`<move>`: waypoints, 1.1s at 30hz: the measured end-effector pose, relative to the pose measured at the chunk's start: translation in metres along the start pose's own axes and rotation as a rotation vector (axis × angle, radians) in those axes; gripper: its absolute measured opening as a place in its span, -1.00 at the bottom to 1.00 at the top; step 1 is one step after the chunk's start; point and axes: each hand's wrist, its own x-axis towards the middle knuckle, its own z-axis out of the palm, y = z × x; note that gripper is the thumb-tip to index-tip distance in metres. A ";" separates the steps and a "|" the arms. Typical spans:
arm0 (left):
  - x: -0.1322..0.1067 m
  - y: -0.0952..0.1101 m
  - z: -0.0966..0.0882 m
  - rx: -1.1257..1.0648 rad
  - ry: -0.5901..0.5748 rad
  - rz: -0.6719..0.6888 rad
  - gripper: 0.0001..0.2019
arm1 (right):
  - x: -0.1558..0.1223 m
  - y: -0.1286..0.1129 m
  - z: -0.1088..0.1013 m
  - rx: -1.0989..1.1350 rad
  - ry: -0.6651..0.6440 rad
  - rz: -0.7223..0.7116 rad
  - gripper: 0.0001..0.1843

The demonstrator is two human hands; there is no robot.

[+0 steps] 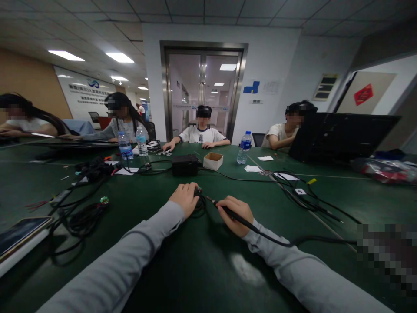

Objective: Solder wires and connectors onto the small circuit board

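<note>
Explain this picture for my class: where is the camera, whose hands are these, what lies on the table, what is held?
The camera sits on a person's head, looking forward and down, so the two grey-sleeved arms are the wearer's own. The right hand holds a black pen-shaped tool with a cable. The left hand rests on a coil of black wire; its grip is unclear. On the green table lie a black box, a cardboard box, water bottles and cables. Other people sit opposite.
</note>
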 end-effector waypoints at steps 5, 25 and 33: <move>0.046 -0.018 0.025 -0.063 -0.070 -0.179 -0.54 | 0.000 0.001 0.001 0.017 0.014 0.033 -0.86; 0.024 -0.024 0.043 -0.175 -0.015 -0.086 -0.75 | 0.000 -0.004 0.000 0.023 0.012 -0.043 -0.86; 0.019 -0.019 0.036 -0.235 0.034 -0.121 -0.72 | -0.001 -0.006 0.003 -0.004 -0.036 -0.133 -0.86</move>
